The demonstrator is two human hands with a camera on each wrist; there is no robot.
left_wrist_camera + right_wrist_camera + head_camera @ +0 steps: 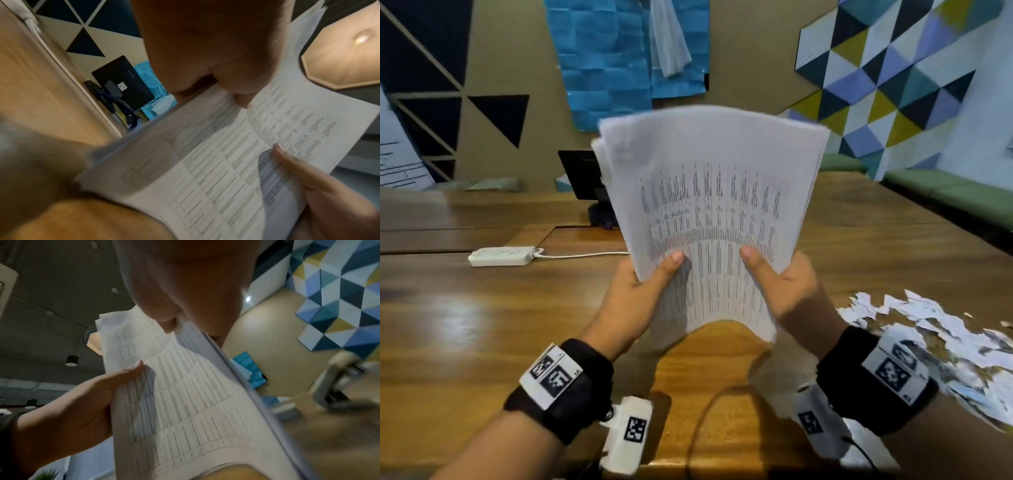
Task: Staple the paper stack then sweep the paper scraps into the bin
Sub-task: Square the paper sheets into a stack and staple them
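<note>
From the head view, the left hand (635, 294) and right hand (787, 287) hold the paper stack (715, 212) up above the wooden bench (482, 325), each gripping a lower side edge with the thumb pressed on the printed front and the fingers hidden behind; the stack stands roughly upright, long axis running up and away, its bottom edge bowed, with the paper scraps (935, 342) strewn on the bench to the right. The left wrist view shows the left thumb clamped on the sheets' edge and the right thumb lying flat across the print. The right wrist view shows the right hand pinching the stack's edge, with a blurred stapler (337, 382) on the bench beyond.
</note>
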